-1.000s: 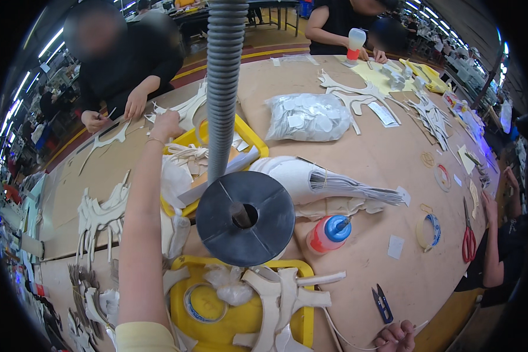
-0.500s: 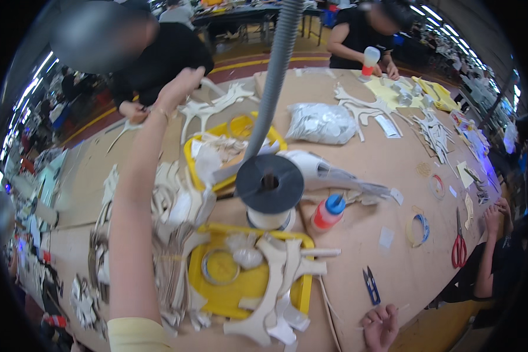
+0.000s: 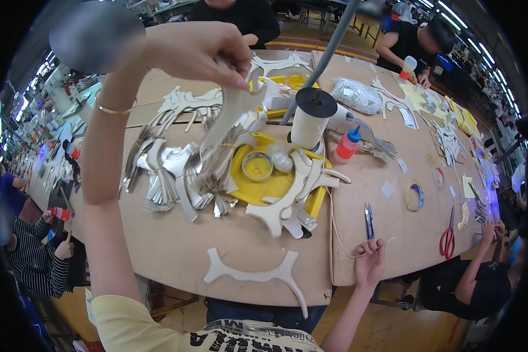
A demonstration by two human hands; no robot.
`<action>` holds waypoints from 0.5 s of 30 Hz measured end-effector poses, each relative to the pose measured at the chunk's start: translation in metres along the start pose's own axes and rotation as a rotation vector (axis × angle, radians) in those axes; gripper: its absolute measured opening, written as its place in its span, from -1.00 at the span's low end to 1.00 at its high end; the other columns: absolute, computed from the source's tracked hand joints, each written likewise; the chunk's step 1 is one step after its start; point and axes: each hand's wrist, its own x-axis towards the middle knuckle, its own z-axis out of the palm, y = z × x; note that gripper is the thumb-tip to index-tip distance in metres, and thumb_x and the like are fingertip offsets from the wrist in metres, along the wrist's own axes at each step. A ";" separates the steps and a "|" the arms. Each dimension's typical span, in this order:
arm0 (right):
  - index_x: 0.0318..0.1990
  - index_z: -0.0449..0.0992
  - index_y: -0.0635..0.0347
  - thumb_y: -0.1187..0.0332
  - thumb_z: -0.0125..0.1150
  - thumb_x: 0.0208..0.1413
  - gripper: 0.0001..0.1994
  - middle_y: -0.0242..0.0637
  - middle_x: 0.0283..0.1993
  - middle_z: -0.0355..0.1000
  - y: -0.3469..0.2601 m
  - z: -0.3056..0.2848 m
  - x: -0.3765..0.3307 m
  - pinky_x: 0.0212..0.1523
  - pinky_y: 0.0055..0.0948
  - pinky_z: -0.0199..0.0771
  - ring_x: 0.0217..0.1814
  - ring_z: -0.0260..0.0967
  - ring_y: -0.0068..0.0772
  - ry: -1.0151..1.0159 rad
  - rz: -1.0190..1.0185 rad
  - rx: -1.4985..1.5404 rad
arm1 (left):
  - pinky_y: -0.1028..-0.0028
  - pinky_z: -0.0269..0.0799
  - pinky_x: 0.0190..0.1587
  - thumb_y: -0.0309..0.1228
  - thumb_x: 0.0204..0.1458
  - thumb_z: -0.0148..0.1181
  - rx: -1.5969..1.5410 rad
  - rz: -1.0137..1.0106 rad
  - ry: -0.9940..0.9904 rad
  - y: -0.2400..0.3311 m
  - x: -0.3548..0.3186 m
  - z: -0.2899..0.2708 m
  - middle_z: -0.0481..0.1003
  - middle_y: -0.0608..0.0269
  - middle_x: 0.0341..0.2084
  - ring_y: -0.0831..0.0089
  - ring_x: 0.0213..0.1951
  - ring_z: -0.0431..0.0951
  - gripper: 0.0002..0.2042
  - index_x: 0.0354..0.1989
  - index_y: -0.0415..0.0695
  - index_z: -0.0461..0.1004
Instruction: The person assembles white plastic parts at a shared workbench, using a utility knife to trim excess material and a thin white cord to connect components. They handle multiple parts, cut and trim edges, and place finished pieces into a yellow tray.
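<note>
On the left, bunches of whitish strips (image 3: 165, 182) lay on the brown table (image 3: 176, 246). The person's left hand (image 3: 220, 56) was up high, with the thumb and fingers pinching a long white piece (image 3: 222, 120). That piece was flat and smooth-looking, bent in a soft curve, and a bit blurry. Its top was hidden in the hand, and the rest hung down in front of the bunches. A second white piece (image 3: 252, 274) lay flat near the table's edge, by the person's tummy. It was long in the middle and split into two arms at each end, like a twig. A yellow tray (image 3: 264, 188) sat behind it, with more white pieces across its right side. Next came a fat spool (image 3: 310, 126) of white thread and a red bottle (image 3: 346, 146) with a blue top. On the right, the right hand (image 3: 371, 264) had its fingers curled around a thin white cord (image 3: 388, 241). Small snips (image 3: 369, 222) lay just past those fingers.

A second ago, the left hand was reaching far over the table, near another person. Now it was back closer, with the long piece hanging from it. The right hand had kept its cord. The view had tipped too, so the twig-like piece showed.
</note>
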 end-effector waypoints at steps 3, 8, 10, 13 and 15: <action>-0.12 0.32 0.06 0.28 -0.14 0.41 -0.87 -0.42 -0.29 0.22 0.000 -0.002 0.002 -0.07 -0.41 0.26 -0.26 0.18 -0.52 -0.038 -0.001 -0.020 | 0.49 0.46 -0.22 -0.30 0.10 0.30 0.020 0.174 -0.073 0.030 -0.019 0.003 0.51 0.26 -0.45 0.50 -0.35 0.52 -0.75 -0.36 -0.29 0.55; -0.12 0.33 0.07 0.27 -0.12 0.41 -0.87 -0.44 -0.30 0.22 0.001 -0.005 0.000 -0.08 -0.43 0.28 -0.27 0.18 -0.54 -0.062 -0.039 -0.036 | 0.47 0.42 -0.28 -0.22 0.09 0.29 -0.058 0.157 -0.273 0.032 -0.004 0.051 0.55 0.24 -0.48 0.49 -0.40 0.51 -0.71 -0.33 -0.26 0.58; -0.12 0.33 0.07 0.27 -0.11 0.40 -0.86 -0.44 -0.31 0.21 0.001 -0.006 -0.001 -0.10 -0.44 0.29 -0.29 0.17 -0.54 -0.059 -0.051 -0.010 | 0.47 0.40 -0.32 -0.18 0.03 0.33 -0.053 0.083 -0.345 0.016 0.009 0.078 0.55 0.27 -0.50 0.47 -0.40 0.50 -0.71 -0.34 -0.20 0.60; -0.12 0.34 0.07 0.27 -0.10 0.40 -0.87 -0.45 -0.31 0.21 0.000 -0.007 0.000 -0.11 -0.45 0.29 -0.29 0.16 -0.55 -0.071 -0.042 0.001 | 0.23 0.35 -0.03 -0.15 -0.10 0.40 0.085 -0.116 -0.370 -0.022 0.021 0.121 0.60 0.37 -0.46 0.41 -0.33 0.55 -0.74 -0.35 -0.06 0.64; -0.11 0.34 0.07 0.28 -0.10 0.40 -0.87 -0.45 -0.31 0.21 0.000 -0.008 0.000 -0.11 -0.46 0.29 -0.29 0.16 -0.55 -0.079 -0.039 -0.027 | 0.03 0.24 0.16 -0.15 -0.16 0.43 0.255 -0.240 -0.318 -0.052 0.021 0.150 0.62 0.42 -0.44 0.38 -0.28 0.58 -0.76 -0.35 0.01 0.66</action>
